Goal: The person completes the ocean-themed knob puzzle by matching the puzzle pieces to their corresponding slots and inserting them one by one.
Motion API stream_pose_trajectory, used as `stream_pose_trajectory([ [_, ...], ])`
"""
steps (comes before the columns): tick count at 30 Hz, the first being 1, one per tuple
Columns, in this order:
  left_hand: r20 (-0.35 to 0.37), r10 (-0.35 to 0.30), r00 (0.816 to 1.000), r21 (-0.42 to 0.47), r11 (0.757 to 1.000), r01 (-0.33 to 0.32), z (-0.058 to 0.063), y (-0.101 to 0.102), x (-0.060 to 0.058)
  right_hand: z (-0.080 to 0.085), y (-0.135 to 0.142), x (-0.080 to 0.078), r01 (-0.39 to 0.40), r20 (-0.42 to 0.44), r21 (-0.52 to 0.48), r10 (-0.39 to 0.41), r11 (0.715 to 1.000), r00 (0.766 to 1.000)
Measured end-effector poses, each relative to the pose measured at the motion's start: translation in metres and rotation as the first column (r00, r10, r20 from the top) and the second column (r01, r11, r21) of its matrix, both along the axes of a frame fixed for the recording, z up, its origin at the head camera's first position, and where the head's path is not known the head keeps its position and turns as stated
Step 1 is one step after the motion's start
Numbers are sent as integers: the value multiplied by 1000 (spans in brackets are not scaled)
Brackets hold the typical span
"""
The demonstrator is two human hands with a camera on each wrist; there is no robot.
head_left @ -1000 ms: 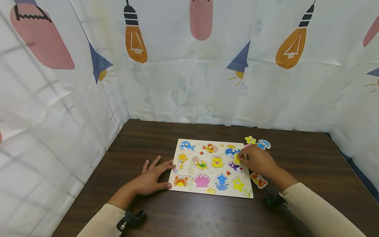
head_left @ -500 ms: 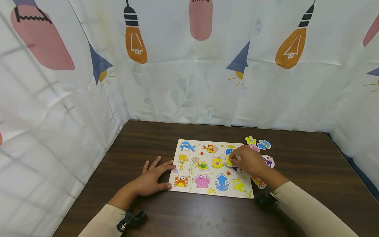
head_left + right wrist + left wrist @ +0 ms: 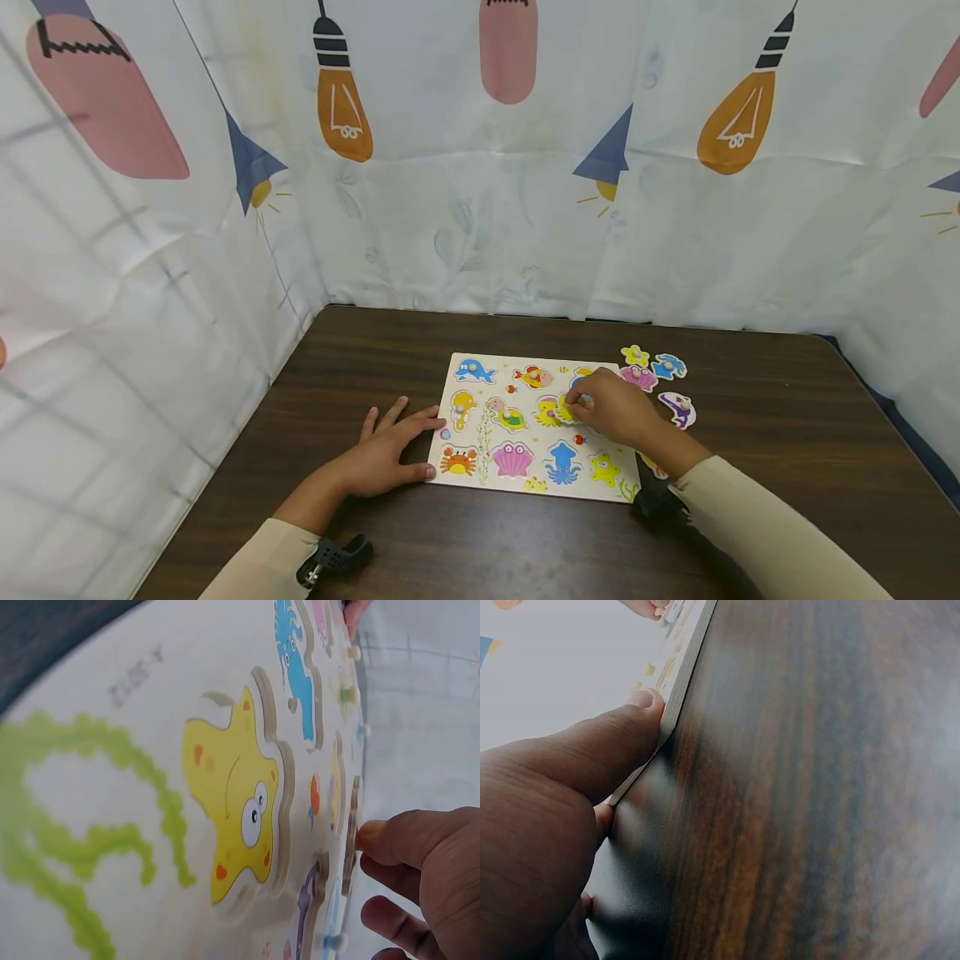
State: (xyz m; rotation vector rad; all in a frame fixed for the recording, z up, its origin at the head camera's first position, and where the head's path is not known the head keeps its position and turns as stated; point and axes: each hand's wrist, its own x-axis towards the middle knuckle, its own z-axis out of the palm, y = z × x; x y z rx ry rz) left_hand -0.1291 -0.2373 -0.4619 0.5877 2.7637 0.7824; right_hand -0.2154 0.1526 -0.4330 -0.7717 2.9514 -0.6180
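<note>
My right hand (image 3: 618,412) pinches a yellow octopus puzzle piece (image 3: 566,410) over the peg puzzle board (image 3: 543,435). In the head view the piece partly overlaps the printed yellow octopus recess (image 3: 545,409). The right wrist view shows the piece (image 3: 351,840) nearly edge-on, close over the board, beyond the starfish recess (image 3: 232,799). My left hand (image 3: 378,458) lies with fingers spread at the board's left edge. Its thumb (image 3: 622,727) touches the board's near corner. Whale, fish, seahorse and turtle pieces sit in their recesses.
Right of the board lie loose pieces: a yellow starfish (image 3: 635,356), a blue piece (image 3: 668,367), a pink shell (image 3: 639,378) and a purple piece (image 3: 678,409). A red crab piece is mostly hidden behind the right wrist. A patterned curtain (image 3: 487,225) stands behind the dark wooden table (image 3: 390,342).
My right hand has moved left across the board with the octopus piece, from the right edge to the octopus recess. The pink shell and purple piece have come into sight. The left hand stays still.
</note>
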Motion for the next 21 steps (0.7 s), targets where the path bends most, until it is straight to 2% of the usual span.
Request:
stream_pose_trajectory([
  [6,4,3,1000,2,1000,-3,0,0,0,0,-7,-1,-20,-8,-1,20,1000,1000],
  [21,3,8,1000,0,1000,-8,0,1,1,-3,-23,-1,-1,18,27,0,1000,1000],
])
